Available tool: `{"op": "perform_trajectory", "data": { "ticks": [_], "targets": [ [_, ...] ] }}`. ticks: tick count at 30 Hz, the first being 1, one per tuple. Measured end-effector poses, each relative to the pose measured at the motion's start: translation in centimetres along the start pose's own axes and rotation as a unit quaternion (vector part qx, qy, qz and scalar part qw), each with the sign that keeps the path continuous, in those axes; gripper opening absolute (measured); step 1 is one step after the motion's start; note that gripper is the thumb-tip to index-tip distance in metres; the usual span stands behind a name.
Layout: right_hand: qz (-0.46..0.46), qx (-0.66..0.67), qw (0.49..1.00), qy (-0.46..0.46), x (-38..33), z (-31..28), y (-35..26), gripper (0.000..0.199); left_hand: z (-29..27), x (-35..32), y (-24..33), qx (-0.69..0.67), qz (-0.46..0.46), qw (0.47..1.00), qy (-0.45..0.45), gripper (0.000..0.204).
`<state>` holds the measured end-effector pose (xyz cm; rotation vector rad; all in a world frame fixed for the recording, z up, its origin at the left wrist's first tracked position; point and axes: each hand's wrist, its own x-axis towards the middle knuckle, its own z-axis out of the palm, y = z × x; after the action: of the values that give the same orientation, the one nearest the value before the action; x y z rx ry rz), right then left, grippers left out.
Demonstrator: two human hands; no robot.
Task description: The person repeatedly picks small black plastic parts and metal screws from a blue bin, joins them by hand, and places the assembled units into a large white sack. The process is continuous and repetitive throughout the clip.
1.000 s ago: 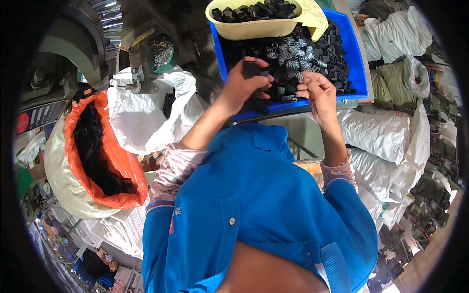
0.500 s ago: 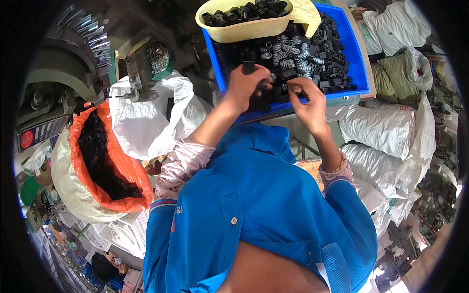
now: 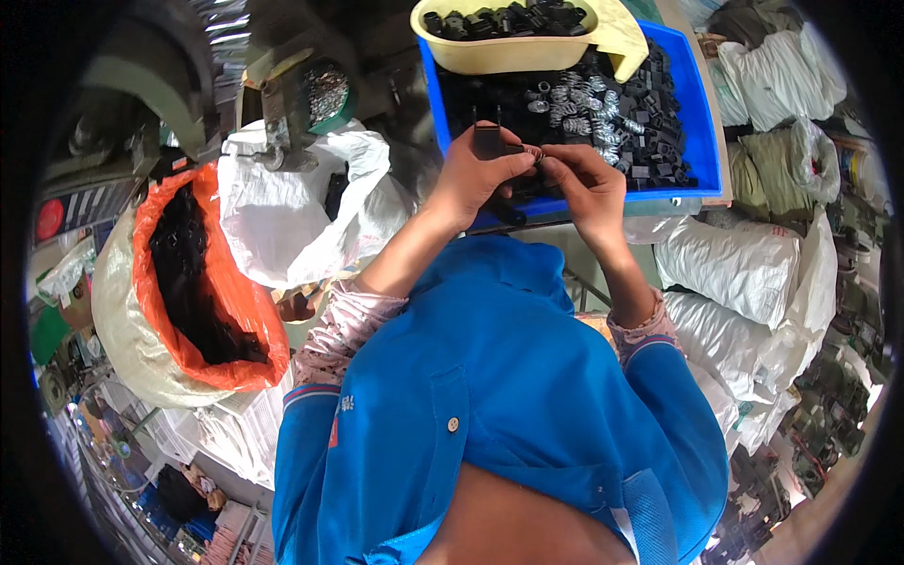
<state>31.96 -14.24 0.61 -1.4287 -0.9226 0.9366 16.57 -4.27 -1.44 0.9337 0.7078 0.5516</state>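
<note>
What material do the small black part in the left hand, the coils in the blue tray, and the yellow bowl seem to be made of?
Black part, held in the left hand: probably moulded plastic; matt, sharp-edged.
Coils: likely steel wire springs; silvery and shiny, with visible turns.
Blue tray: seemingly hard plastic; even colour, smooth wall.
Yellow bowl: probably plastic too; pale, smooth, thin rim.

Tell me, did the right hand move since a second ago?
Yes. The right hand came left along the blue plastic tray's front edge and now meets the left hand at the small black plastic part.

Both hands [image 3: 537,179] raised — fingertips apparently pinched together
</note>
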Motion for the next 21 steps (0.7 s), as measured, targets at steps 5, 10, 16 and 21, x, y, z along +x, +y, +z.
{"op": "perform_trajectory", "data": {
  "ticks": [5, 10, 16, 21],
  "targets": [
    [-0.031, 0.03, 0.998, -0.044, 1.3, 0.4, -1.0, 0.014, -0.8, -1.7, 1.0, 0.054, 0.09, 0.994, 0.009, 0.03],
    [-0.029, 0.014, 0.996, -0.086, 4.2, 1.1, 0.7, 0.016, -1.9, 1.5, -1.0, -0.113, 0.043, 0.993, 0.015, 0.033],
    [-0.023, -0.254, 0.966, -0.047, 4.0, -2.5, 1.6, 0.016, -5.9, -0.8, 1.4, -0.077, 0.051, 0.987, 0.134, 0.028],
    [-0.094, -0.324, 0.927, -0.164, 3.1, -0.7, 2.7, 0.019, -8.1, -2.8, 1.2, -0.11, 0.057, 0.984, 0.132, 0.027]
  ]
}}
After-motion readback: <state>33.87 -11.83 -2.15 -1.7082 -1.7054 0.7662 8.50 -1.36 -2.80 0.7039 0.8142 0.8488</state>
